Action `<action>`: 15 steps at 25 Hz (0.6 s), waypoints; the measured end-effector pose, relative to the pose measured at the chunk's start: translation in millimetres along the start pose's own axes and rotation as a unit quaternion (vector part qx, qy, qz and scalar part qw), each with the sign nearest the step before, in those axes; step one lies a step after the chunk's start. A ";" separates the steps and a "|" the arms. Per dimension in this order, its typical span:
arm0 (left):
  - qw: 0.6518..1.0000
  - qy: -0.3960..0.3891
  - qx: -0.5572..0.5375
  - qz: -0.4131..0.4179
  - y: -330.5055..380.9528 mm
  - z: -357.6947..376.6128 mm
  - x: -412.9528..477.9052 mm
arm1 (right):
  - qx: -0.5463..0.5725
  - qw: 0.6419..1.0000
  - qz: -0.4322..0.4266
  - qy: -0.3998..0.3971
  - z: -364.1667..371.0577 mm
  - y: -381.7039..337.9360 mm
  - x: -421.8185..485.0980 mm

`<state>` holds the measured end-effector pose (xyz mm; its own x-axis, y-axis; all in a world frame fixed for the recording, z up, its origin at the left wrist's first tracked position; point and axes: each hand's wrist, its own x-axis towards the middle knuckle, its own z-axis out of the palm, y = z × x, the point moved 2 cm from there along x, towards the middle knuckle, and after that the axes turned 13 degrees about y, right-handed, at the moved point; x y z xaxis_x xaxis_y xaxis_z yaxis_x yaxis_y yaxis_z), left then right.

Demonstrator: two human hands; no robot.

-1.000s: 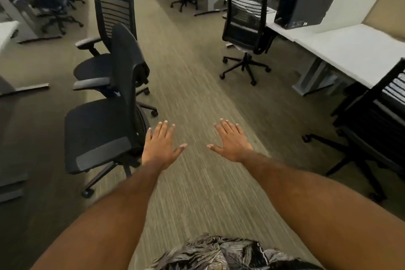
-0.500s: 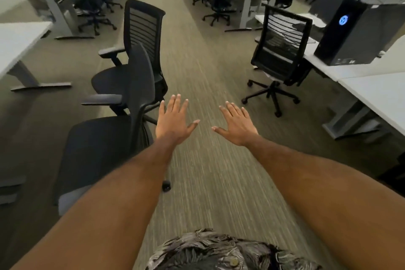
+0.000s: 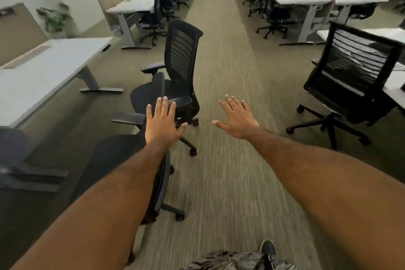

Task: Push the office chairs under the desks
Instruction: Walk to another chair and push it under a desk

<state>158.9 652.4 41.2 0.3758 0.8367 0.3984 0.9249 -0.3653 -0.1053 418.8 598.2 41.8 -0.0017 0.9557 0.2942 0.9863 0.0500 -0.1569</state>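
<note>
clearly the nearest chair (image 3: 122, 160) is the one in hand's reach: it stands out in the aisle, just right of the long white desk (image 3: 43, 68), with its seat turned toward that desk and its backrest edge-on to the camera, running from near the bottom of the view up toward the left hand (image 3: 162, 125). a second chair (image 3: 182, 57) stands just beyond it, also out from the desk, its slatted back upright and its armrests pointing toward the desk. a third chair (image 3: 352, 81) sits across the aisle from the white desk, back to the camera, seat already nosing toward the desk on that side.

the left hand is flat and spread, fingers straight, holding nothing; it hovers over the top of the nearest chair's backrest, and whether it touches cannot be told. the right hand (image 3: 238, 118) is spread too, empty, out over bare carpet.

each chair looks fairly heavy but rides on castors, so it should roll with a steady shove, though carpet will drag and the seat may swivel on its post. the stiff top rim of the backrest is the likely place to press, both palms, pushing toward the desk. the tall axis is upright on each chair.
</note>
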 end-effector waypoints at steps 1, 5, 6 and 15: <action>0.999 -0.009 0.013 -0.042 -2.9 4.2 4.4 | 0.004 1.000 -0.023 -0.002 1.8 7.4 18.0; 0.983 -0.024 0.051 -0.172 -4.2 8.8 2.9 | 0.021 0.992 -0.119 -0.017 6.4 25.5 80.3; 0.977 -0.032 0.056 -0.202 -3.3 7.3 -2.0 | 0.027 0.989 -0.143 -0.023 8.7 24.3 93.2; 0.927 -0.028 0.088 -0.364 0.0 -6.5 -12.9 | 0.127 0.931 -0.341 -0.005 33.2 -83.2 185.9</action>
<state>153.8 638.9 42.0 -0.3538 0.8567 0.3753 0.9277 0.3724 0.0245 331.0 781.4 78.3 -0.6166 0.6789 0.3987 0.6845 0.7125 -0.1545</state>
